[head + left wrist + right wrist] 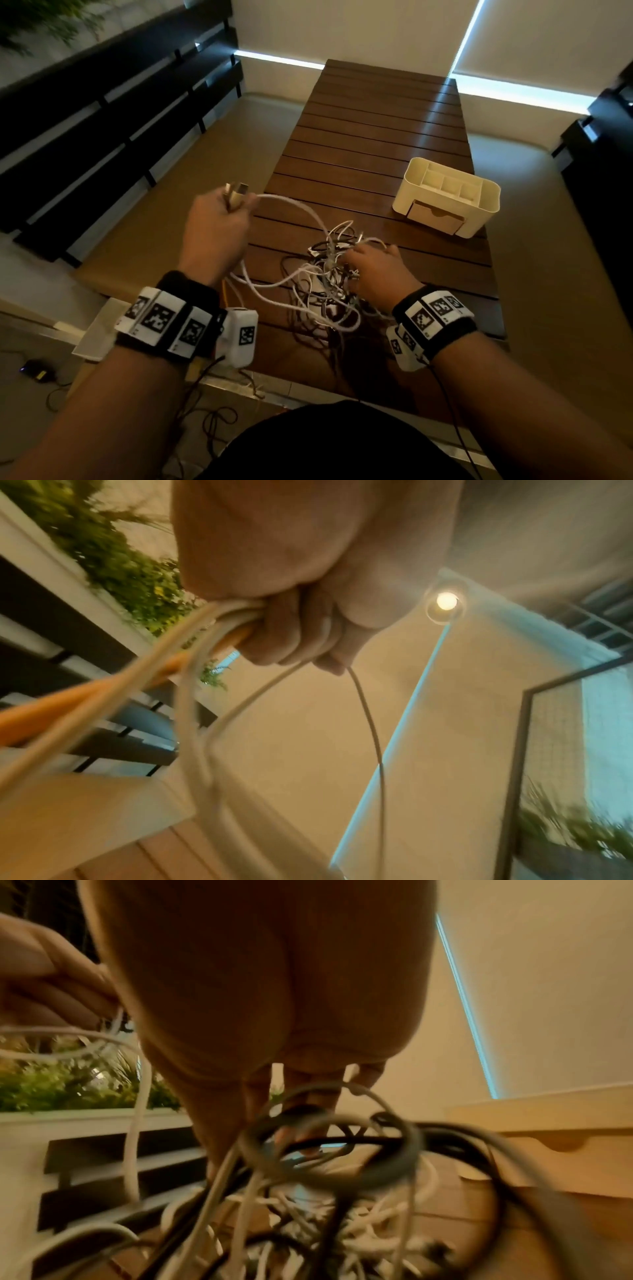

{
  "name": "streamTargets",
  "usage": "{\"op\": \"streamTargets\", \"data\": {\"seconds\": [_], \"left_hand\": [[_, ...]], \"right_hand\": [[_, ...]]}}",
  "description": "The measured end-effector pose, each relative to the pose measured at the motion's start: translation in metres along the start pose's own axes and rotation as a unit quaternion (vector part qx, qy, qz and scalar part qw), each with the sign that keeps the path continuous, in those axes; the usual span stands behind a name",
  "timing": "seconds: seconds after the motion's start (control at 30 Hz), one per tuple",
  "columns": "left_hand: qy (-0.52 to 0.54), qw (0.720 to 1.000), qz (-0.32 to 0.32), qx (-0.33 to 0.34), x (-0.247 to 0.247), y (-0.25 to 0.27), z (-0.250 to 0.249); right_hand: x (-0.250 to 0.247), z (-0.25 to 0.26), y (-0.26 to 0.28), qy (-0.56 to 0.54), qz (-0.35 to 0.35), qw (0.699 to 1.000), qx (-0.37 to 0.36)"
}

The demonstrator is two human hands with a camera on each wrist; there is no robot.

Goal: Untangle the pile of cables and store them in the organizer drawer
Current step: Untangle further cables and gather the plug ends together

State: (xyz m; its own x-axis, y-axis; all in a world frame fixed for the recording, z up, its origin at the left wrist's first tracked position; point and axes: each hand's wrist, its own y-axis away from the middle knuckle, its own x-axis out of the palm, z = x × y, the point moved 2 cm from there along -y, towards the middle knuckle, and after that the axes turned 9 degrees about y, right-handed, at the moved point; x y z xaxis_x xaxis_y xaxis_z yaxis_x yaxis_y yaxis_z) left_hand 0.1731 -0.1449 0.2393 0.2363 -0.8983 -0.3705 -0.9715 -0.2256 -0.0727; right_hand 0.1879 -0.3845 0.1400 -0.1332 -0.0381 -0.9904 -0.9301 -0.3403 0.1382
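Overhead, left hand (214, 228) fingers clench white cables (294, 209); right hand (378, 274) fingers spread on the tangle (325, 287).

The cable pile (329, 284) lies on the table (376, 137), the organizer (448, 200) behind it to the right

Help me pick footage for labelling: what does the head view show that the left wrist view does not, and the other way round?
Only the head view shows the tangled pile of cables on the slatted table, the right hand resting on the pile, the cream organizer with its drawer closed, and connector ends sticking up from the left hand.

Only the left wrist view shows an orange cable inside that grip and a ceiling lamp.

Both show the left hand gripping white cables.
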Motion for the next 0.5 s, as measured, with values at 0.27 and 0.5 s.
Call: {"op": "streamTargets", "data": {"seconds": [0.27,0.5], "left_hand": [[-0.059,0.992,0.110,-0.003,-0.005,0.001,0.004],[-0.060,0.979,0.194,-0.029,-0.003,0.010,0.008]], "right_hand": [[-0.027,0.001,-0.002,-0.240,-0.143,0.959,0.039],[-0.076,0.045,0.001,-0.287,-0.110,0.943,-0.127]]}}
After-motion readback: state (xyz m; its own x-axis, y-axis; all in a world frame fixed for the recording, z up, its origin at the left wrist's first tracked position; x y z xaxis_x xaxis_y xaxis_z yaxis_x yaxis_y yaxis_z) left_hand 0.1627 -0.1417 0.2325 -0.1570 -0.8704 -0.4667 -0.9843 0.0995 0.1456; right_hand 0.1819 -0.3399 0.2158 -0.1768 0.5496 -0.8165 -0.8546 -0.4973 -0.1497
